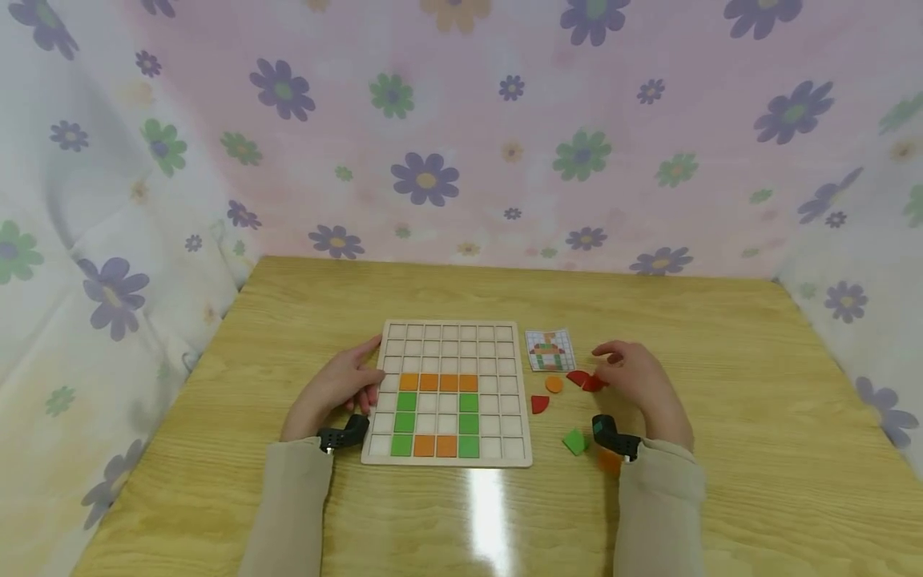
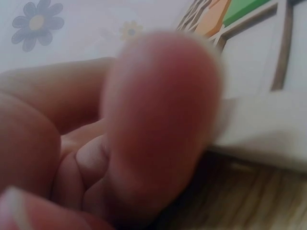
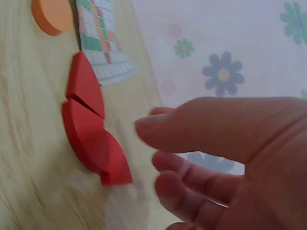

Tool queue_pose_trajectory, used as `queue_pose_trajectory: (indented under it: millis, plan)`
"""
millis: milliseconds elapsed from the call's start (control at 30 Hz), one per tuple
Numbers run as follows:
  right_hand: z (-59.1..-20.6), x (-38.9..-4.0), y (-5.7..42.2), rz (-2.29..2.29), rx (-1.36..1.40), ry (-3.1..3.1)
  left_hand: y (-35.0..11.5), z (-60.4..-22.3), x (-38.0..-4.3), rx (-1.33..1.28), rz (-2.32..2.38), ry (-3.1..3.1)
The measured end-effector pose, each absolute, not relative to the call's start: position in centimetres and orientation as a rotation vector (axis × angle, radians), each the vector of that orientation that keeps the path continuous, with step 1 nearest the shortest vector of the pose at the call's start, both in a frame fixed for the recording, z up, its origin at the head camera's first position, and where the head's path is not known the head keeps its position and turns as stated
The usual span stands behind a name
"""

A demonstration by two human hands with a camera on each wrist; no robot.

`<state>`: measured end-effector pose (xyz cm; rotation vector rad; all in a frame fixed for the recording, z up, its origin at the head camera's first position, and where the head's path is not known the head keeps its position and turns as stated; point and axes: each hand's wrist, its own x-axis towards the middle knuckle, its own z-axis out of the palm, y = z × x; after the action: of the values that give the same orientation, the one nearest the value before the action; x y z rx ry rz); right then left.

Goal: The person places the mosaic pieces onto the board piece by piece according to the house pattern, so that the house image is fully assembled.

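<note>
A wooden grid board (image 1: 509, 346) lies flat on the table, with orange squares (image 1: 429, 382) and green squares (image 1: 406, 423) set in its lower cells. My left hand (image 1: 339, 385) rests against the board's left edge, one fingertip touching the rim; a blurred fingertip (image 2: 163, 110) covers much of the left wrist view. Beside the red quarter-round pieces (image 3: 86, 127), my right hand (image 1: 638, 381) hovers with loosely bent fingers. Nothing shows between its thumb and fingers in the right wrist view. Some of those red pieces touch one another.
A small pattern card (image 1: 550, 350) lies right of the board. Near it are an orange disc (image 1: 554, 385) and a lone red quarter-round (image 1: 539, 404). Green pieces (image 1: 574, 441) and partly hidden orange pieces (image 1: 609, 461) lie by the right wrist. Flowered cloth (image 1: 461, 216) stands behind the table.
</note>
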<state>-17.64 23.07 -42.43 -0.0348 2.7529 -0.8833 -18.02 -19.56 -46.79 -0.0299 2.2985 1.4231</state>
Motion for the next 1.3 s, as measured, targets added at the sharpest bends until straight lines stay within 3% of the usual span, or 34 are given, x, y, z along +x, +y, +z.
queue_pose_trajectory:
  millis: [333, 1300]
  plan:
    - [-43.4, -17.0, 23.9, -0.863, -0.102, 2.728, -19.6, -47.1, -17.8, 0.004, 1.439, 2.282]
    - [-43.5, -17.4, 23.4, -0.839, 0.118, 2.767, -19.7, -46.8, -17.9, -0.016, 1.403, 2.318]
